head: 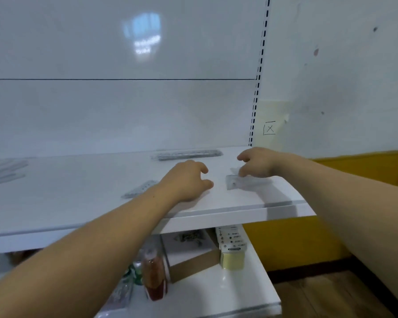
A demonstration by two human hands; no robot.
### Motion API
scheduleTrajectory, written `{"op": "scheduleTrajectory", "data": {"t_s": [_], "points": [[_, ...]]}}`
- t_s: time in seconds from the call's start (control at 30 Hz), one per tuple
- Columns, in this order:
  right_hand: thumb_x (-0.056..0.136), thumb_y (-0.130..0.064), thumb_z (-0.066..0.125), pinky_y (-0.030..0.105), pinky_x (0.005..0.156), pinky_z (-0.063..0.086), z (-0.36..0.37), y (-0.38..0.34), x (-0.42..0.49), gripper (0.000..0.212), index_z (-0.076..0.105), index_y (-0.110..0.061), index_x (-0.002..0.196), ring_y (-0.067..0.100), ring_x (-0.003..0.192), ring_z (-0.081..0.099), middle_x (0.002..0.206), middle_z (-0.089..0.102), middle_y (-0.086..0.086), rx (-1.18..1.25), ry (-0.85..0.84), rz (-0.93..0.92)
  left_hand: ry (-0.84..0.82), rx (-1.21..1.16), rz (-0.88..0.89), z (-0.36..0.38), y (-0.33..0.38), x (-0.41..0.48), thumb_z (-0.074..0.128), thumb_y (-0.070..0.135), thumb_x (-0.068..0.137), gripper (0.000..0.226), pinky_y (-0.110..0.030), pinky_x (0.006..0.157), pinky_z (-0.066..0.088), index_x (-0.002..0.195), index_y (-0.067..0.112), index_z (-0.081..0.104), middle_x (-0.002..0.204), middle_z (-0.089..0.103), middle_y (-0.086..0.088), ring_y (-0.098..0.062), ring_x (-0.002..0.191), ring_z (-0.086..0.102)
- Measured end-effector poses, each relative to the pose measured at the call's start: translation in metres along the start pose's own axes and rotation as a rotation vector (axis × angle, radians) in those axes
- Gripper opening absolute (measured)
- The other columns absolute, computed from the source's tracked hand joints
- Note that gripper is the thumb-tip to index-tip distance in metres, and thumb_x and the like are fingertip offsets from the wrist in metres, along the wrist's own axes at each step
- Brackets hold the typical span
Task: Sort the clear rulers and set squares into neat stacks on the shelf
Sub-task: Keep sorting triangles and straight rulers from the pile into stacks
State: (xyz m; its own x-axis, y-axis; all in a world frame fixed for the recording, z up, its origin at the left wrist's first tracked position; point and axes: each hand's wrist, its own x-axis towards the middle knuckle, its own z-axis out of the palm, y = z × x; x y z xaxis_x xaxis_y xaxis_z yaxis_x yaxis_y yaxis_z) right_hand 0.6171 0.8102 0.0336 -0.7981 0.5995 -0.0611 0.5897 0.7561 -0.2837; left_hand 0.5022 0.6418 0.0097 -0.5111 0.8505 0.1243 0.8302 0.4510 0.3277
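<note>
1. The step in hand is judged to be the squaring-up of a small clear piece (pixel 239 182) near the right end of the shelf (pixel 274 210); whether it is a short ruler or a set square cannot be told from the blur
2. The right hand (pixel 257 162) is held over that piece with its fingers curled downward; the fingertips appear to touch its far edge, but no closed grasp is shown
3. The left hand (pixel 189 180) is rested on the shelf just left of the clear piece, fingers loosely bent, with nothing held
4. A stack of long clear rulers (pixel 186 154) is laid behind the clear piece, against the back panel (pixel 124 106)
5. A further ruler (pixel 139 189) is lying askew, left of the clear piece and partly hidden by the left forearm; more rulers (pixel 5 171) are seen far to the left
6. The next move is judged to call for a pinch on the thin edges, since the flat, slick plastic is likely to slide
7. The pieces are transparent, printed with fine graduations, and hard to make out against the white surface
</note>
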Motion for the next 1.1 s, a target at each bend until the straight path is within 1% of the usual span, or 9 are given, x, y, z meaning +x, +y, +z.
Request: {"op": "scheduleTrajectory", "data": {"t_s": [0.1,0.2,0.37,0.47,0.57,0.67,0.87,1.0,1.1], "points": [[0.086,-0.032,0.062,0.033,0.107,0.031,-0.001,-0.047,0.002,0.062,0.041,-0.016,0.142,0.024,0.131,0.040,0.147,0.040,0.004,-0.018,0.038,-0.040,0.008,0.020,-0.019,-0.026,-0.045,-0.024,0.055,0.043,0.091,0.052,-0.033,0.103,0.037,0.137,0.023,0.046,0.145,0.043,0.001,-0.020,0.127,0.045],[0.089,-0.037,0.059,0.032,0.106,0.031,0.010,-0.117,0.014,0.061,0.039,-0.015,0.143,0.024,0.131,0.040,0.147,0.039,0.006,-0.050,0.054,-0.114,0.026,0.052,-0.066,-0.055,-0.110,-0.057,0.053,0.046,0.091,0.055,-0.034,0.107,0.033,0.140,0.023,0.042,0.149,0.036,0.002,-0.020,0.133,0.039],[0.091,-0.047,0.053,0.033,0.112,0.024,0.050,-0.262,0.035,0.063,0.037,-0.018,0.144,0.022,0.139,0.030,0.153,0.031,0.003,-0.022,0.019,-0.246,0.033,0.117,-0.213,-0.114,-0.244,-0.127,0.050,0.051,0.092,0.064,-0.036,0.114,0.024,0.147,0.024,0.031,0.156,0.024,0.003,-0.019,0.141,0.026],[0.090,-0.053,0.051,0.035,0.114,0.024,0.078,-0.354,0.043,0.065,0.035,-0.021,0.145,0.022,0.139,0.030,0.153,0.031,0.001,-0.010,-0.001,-0.345,0.040,0.147,-0.343,-0.148,-0.321,-0.175,0.049,0.054,0.091,0.067,-0.037,0.116,0.020,0.147,0.024,0.029,0.158,0.018,0.002,-0.019,0.144,0.020],[0.091,-0.054,0.048,0.034,0.113,0.025,0.106,-0.438,0.051,0.065,0.034,-0.021,0.145,0.022,0.138,0.032,0.153,0.032,0.001,-0.015,-0.034,-0.470,0.053,0.182,-0.472,-0.174,-0.388,-0.218,0.049,0.056,0.090,0.068,-0.038,0.115,0.023,0.147,0.025,0.030,0.157,0.021,0.001,-0.020,0.143,0.022],[0.092,-0.053,0.046,0.032,0.111,0.025,0.129,-0.508,0.061,0.065,0.033,-0.020,0.146,0.022,0.138,0.031,0.153,0.030,0.001,-0.041,-0.072,-0.574,0.109,0.176,-0.581,-0.194,-0.441,-0.251,0.048,0.056,0.089,0.065,-0.037,0.113,0.026,0.145,0.026,0.034,0.155,0.026,0.004,-0.020,0.140,0.028],[0.094,-0.053,0.044,0.033,0.109,0.027,0.165,-0.604,0.102,0.064,0.031,-0.020,0.147,0.022,0.138,0.032,0.153,0.030,0.001,-0.079,-0.131,-0.707,0.158,0.161,-0.724,-0.222,-0.519,-0.272,0.047,0.055,0.091,0.061,-0.034,0.112,0.026,0.143,0.026,0.038,0.154,0.030,0.004,-0.019,0.138,0.032],[0.094,-0.050,0.044,0.034,0.108,0.029,0.181,-0.649,0.137,0.063,0.029,-0.020,0.147,0.024,0.137,0.032,0.154,0.028,0.003,-0.074,-0.168,-0.773,0.143,0.187,-0.762,-0.234,-0.564,-0.253,0.045,0.056,0.091,0.061,-0.033,0.112,0.025,0.143,0.025,0.038,0.153,0.031,0.003,-0.020,0.138,0.033],[0.095,-0.048,0.045,0.034,0.110,0.027,0.189,-0.677,0.162,0.062,0.028,-0.019,0.148,0.024,0.139,0.029,0.155,0.026,0.002,-0.073,-0.192,-0.823,0.146,0.224,-0.760,-0.241,-0.593,-0.234,0.044,0.055,0.092,0.060,-0.034,0.112,0.025,0.144,0.024,0.037,0.153,0.031,0.001,-0.020,0.138,0.031]]}}
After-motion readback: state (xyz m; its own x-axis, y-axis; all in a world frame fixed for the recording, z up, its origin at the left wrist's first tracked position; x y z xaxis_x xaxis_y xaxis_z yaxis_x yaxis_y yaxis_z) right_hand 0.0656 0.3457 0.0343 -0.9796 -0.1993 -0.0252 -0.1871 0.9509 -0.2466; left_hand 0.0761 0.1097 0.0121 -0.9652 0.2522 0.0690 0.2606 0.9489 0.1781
